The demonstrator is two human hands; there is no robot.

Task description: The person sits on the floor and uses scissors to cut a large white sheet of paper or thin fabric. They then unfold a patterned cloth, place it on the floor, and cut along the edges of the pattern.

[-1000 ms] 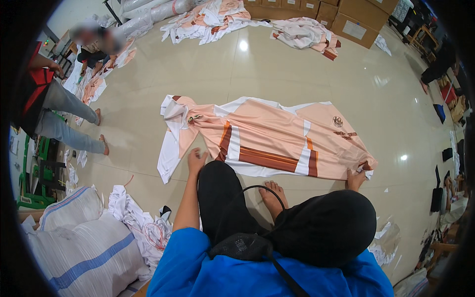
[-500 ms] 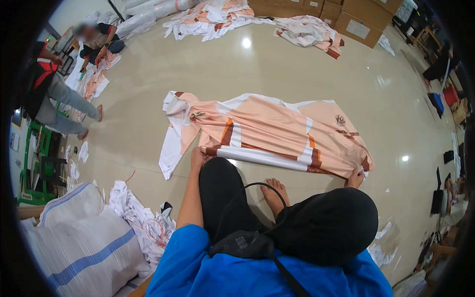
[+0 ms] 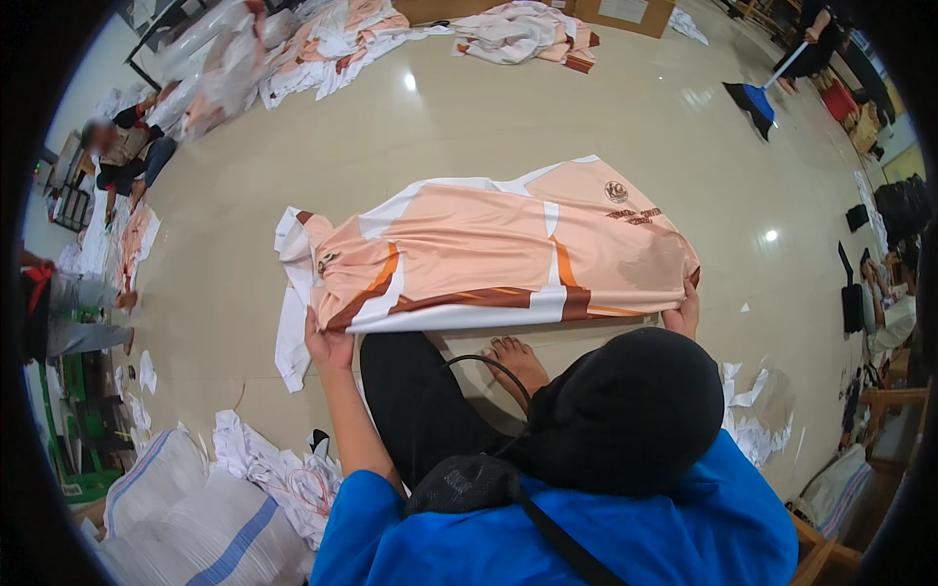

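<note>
A peach, white and brown printed piece of fabric, which looks like garment cloth, lies stretched crosswise on the floor before my knees. My left hand grips its near edge at the left end, where the cloth is bunched. At the right end, my right hand has the near corner between its fingers; the fingertips are partly behind the cloth. Between the hands the near edge runs almost straight, with a white and brown band along it. A white flap trails beyond my left hand.
White woven sacks and white cloth scraps lie at my left. Heaps of similar fabric and a cardboard box stand along the far side. One person sits at far left, another stands nearer; someone holds a blue broom at far right.
The view has shifted. The cloth is pulled flatter, its near edge drawn toward my knees with both hands still on it. The broom has moved into fuller view; a blurred plastic-wrapped bundle appears at far left.
</note>
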